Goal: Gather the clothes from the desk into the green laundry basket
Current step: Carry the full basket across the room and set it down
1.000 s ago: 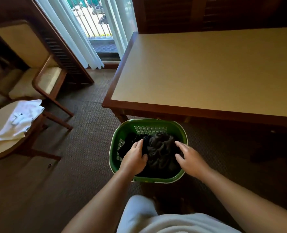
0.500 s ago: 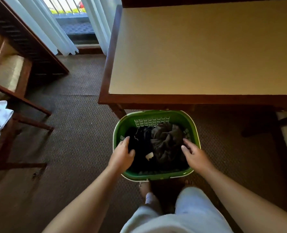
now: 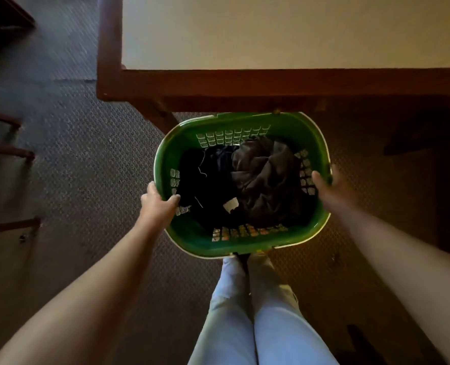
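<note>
On my feed, far left: blurred wooden chair legs (image 3: 10,154) on the patterned carpet (image 3: 87,159).

Moving across, the left hand (image 3: 156,204) is on the green basket (image 3: 245,122). It's clamped over the left rim, thumb hooked inside against the slotted wall, fingers wrapped down the outside.

The basket sits right between both hands, in front of the person's pale trousers (image 3: 258,325). Its near rim meets the trouser cuffs, and its far rim lies just below the front edge of the desk (image 3: 271,30). I can't tell whether it rests on the carpet or is held off it.

Inside now: a black garment (image 3: 205,185) fills the left half. It's close by the left thumb but apart from it, with a thin pale cord lying across it. A small white tag (image 3: 230,206) shows near the middle. To the right, a crumpled brown garment (image 3: 263,177) is heaped against the black one, reaching up toward the far wall. Both hands are on the rim, not on the cloth.

Over on the right rim, the right hand (image 3: 329,188) is badly blurred. I can still make out the thumb inside the rim and the rest of the hand outside it, so it's gripping that side. Along the top, the desk's tan surface runs to the right edge, framed in dark wood.
</note>
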`<action>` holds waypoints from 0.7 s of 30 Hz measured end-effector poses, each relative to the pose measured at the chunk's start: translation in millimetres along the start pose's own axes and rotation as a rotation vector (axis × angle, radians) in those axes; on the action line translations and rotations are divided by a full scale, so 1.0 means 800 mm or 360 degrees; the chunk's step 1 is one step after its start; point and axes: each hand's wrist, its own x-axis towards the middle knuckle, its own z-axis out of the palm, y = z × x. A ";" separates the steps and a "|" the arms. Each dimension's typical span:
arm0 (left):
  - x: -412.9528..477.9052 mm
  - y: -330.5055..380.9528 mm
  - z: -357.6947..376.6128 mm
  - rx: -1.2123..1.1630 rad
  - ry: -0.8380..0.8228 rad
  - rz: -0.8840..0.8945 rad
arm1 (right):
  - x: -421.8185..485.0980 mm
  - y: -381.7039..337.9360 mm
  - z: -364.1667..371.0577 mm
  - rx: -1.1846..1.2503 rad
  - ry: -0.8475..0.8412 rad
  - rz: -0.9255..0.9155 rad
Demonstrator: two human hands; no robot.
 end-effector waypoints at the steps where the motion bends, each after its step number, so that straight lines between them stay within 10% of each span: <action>1: 0.007 0.001 0.006 -0.0029 0.0028 -0.0020 | 0.011 0.001 0.004 -0.0016 0.0039 0.0005; 11: 0.028 -0.023 -0.003 -0.0660 -0.0134 -0.0451 | 0.034 0.014 -0.010 -0.0192 0.0028 0.0133; 21: -0.113 -0.055 -0.054 -0.0505 0.0031 -0.0527 | -0.068 0.034 -0.061 0.0155 -0.0141 0.0413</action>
